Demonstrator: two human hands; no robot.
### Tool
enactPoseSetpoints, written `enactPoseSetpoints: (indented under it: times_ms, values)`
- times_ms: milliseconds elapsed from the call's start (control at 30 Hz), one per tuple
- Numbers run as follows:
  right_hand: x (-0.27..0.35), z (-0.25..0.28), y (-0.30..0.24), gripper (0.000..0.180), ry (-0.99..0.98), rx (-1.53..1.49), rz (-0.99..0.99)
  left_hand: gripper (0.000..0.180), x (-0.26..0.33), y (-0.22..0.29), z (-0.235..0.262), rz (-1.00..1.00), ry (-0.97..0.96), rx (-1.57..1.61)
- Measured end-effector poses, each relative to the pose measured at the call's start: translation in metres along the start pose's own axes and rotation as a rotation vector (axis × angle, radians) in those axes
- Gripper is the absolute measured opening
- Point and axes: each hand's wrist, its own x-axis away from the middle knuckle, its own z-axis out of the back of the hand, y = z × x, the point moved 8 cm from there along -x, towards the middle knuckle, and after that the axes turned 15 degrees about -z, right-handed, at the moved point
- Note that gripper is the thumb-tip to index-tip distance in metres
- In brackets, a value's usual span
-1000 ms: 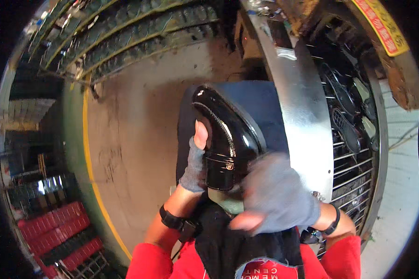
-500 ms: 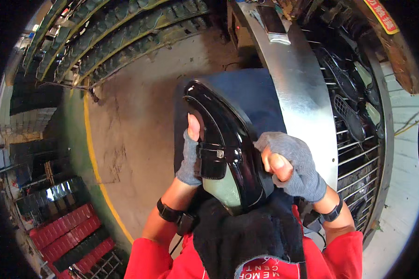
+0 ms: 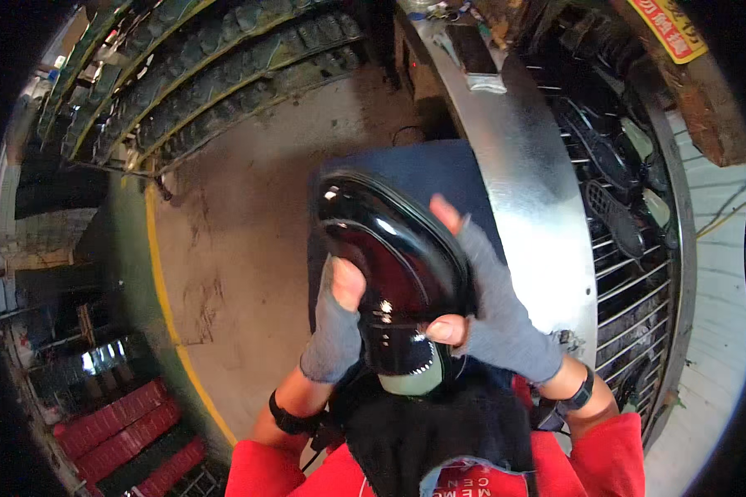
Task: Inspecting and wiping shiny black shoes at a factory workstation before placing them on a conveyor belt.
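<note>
A glossy black leather shoe (image 3: 389, 236) is held up in front of my chest, its toe pointing away. Inside its opening sits a pale green shoe last (image 3: 412, 381). My left hand (image 3: 333, 319), in a grey fingerless glove, grips the shoe's left side; the thumb lies along the upper while the other fingers are hidden beneath. On the right side my gloved right hand (image 3: 499, 298) also holds the shoe. Its thumb presses near the strap area, and a fingertip shows by the sole edge farther forward. Below the shoe lies a black apron (image 3: 431, 427).
A dark blue surface (image 3: 422, 157) lies beyond the shoe. To the right runs a shiny metal ledge (image 3: 547, 240), beside a rod rack (image 3: 638, 290) with black soles. Shelves of shoes (image 3: 224, 74) stand at the far left, and red slatted pieces (image 3: 124, 414) lie lower left.
My right hand has gone from a curled fist at the shoe's side to gripping it with thumb and fingers. The shoe has turned, with its toe nearer and its upper facing me more.
</note>
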Motion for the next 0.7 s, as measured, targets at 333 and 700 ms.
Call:
enactPoseSetpoints:
  times_ms: [333,700]
  values:
    - [-0.016,0.000,-0.069,0.075,0.062,0.299,0.090,0.075,0.014,0.035,-0.028,-0.104,0.016,-0.189]
    - [-0.015,-0.039,0.013,0.092,-0.238,-0.469,-0.268,0.061,-0.054,0.129,-0.055,-0.355,-0.393,-0.732]
